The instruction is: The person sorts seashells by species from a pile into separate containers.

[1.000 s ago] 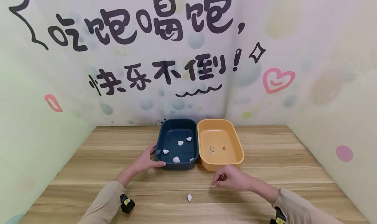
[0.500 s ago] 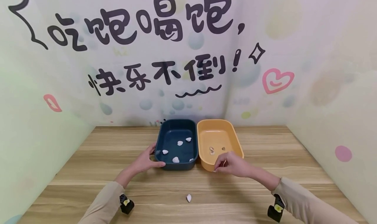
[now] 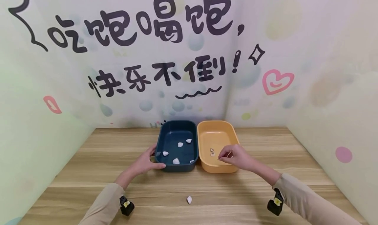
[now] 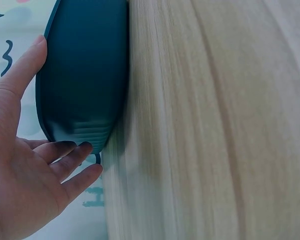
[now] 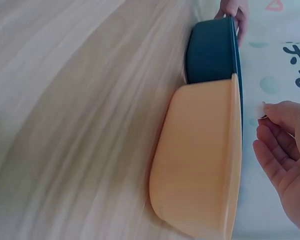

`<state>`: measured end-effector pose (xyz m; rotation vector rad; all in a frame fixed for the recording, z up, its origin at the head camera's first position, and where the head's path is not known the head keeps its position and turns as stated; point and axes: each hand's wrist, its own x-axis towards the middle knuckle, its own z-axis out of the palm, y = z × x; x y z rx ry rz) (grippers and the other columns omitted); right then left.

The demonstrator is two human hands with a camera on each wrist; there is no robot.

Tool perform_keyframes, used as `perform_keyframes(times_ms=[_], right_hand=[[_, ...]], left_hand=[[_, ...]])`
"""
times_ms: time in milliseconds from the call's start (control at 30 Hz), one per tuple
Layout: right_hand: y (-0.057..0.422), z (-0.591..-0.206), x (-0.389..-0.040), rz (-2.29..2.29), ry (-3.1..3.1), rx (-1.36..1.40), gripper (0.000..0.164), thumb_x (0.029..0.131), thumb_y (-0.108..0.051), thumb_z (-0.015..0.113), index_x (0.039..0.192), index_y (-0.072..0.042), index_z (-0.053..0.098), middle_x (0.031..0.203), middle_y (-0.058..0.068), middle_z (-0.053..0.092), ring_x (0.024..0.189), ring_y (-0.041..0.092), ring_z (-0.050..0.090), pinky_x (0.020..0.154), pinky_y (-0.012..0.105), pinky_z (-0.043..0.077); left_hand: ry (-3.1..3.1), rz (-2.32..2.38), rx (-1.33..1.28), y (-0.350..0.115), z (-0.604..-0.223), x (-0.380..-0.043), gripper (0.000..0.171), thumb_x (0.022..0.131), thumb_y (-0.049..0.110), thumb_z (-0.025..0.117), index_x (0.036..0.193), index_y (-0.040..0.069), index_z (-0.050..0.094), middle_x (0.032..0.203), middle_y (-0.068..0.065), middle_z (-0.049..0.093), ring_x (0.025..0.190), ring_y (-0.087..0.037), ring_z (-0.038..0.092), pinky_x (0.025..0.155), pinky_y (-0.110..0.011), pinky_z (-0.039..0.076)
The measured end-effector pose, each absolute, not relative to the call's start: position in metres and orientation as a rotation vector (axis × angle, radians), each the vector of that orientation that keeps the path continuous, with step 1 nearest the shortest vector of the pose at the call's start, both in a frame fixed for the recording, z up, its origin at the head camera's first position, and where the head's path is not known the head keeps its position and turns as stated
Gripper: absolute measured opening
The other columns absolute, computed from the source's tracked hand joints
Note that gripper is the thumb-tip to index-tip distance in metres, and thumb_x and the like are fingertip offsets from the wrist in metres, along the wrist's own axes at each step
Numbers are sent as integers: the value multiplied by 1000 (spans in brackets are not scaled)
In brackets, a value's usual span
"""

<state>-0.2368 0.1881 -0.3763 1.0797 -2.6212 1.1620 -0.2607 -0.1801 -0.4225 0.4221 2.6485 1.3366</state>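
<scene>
My left hand (image 3: 145, 161) holds the near left corner of a dark blue tub (image 3: 178, 168), thumb along the front and fingers at the left end. In the left wrist view the thumb (image 4: 32, 60) lies at the rim, the fingertips against the ridged end wall. Several white shells (image 3: 176, 161) lie inside that tub. Over the front part of a yellow tub (image 3: 220, 168), my right hand (image 3: 240, 157) pinches a small pale shell (image 5: 262, 111) between thumb and finger. Brownish shells (image 3: 212, 150) lie on the yellow tub's floor, partly hidden by the hand.
One white shell (image 3: 189, 199) lies on the wooden table (image 3: 141, 192) in front of the tubs, which stand side by side near the back edge. A printed cloth wall (image 3: 141, 110) rises close behind. Each wrist carries a small black camera (image 3: 275, 202).
My right hand has risen from the table in front of the yellow tub to over it, carrying the pinched shell. The left hand and both tubs stay in place.
</scene>
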Motion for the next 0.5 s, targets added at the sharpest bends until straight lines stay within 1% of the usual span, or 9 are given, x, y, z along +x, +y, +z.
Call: perform_keyframes(times_ms=[67, 233, 333, 500], right_hand=[[194, -384, -247, 1155, -2609, 1066, 3, 77, -1, 69, 78, -3, 68, 74, 2, 66, 67, 4, 57, 58, 22, 49], [200, -383, -257, 1121, -2619, 1006, 3, 77, -2, 69, 80, -3, 68, 75, 1, 66, 68, 6, 59, 59, 22, 49], [203, -384, -262, 1106, -2614, 987, 4, 77, -2, 69, 80, 1, 68, 75, 3, 67, 67, 8, 59, 58, 22, 49], [207, -386, -268, 1088, -2618, 961, 4, 78, -1, 68, 81, 2, 68, 75, 6, 67, 66, 9, 60, 58, 21, 49]], left_hand=[[2652, 1329, 416, -180, -423, -261, 93, 72, 31, 76, 142, 2, 22, 141, -22, 33, 127, -36, 34, 101, -55, 26], [2659, 1317, 414, -180, -424, -261, 93, 72, 31, 76, 142, 2, 22, 141, -22, 33, 127, -36, 34, 101, -54, 28], [2663, 1307, 415, -180, -424, -262, 94, 73, 32, 76, 142, 1, 21, 141, -22, 33, 127, -36, 34, 101, -54, 29], [2675, 1288, 399, -181, -425, -262, 94, 72, 33, 76, 142, 1, 21, 142, -22, 32, 129, -36, 32, 101, -54, 27]])
